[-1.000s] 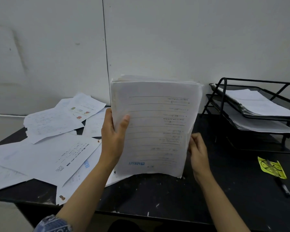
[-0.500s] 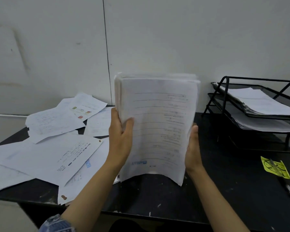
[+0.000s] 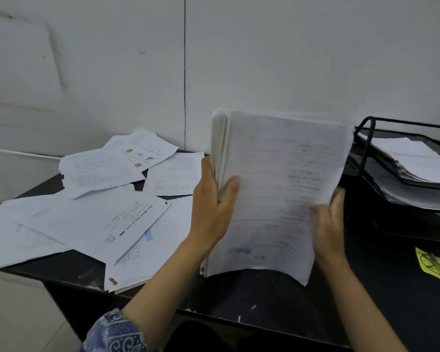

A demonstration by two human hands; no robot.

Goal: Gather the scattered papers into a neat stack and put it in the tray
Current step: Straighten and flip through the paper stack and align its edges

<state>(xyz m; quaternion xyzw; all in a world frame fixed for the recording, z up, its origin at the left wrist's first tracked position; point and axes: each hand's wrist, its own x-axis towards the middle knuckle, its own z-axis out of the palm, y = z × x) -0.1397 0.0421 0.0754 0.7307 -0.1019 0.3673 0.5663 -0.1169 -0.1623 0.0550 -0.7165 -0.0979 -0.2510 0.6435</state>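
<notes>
You hold the stack (image 3: 277, 194) upright, its bottom edge on the dark surface (image 3: 381, 295), likely to square the sheets: your left hand (image 3: 214, 207) grips its left edge, thumb on the front, while your right hand (image 3: 328, 224), blurred, lies at the right edge, too smeared to tell its grip. Since half a second ago the stack has swung rightward toward the tray (image 3: 366, 153), and loose papers (image 3: 107, 219) still lie scattered at left
</notes>
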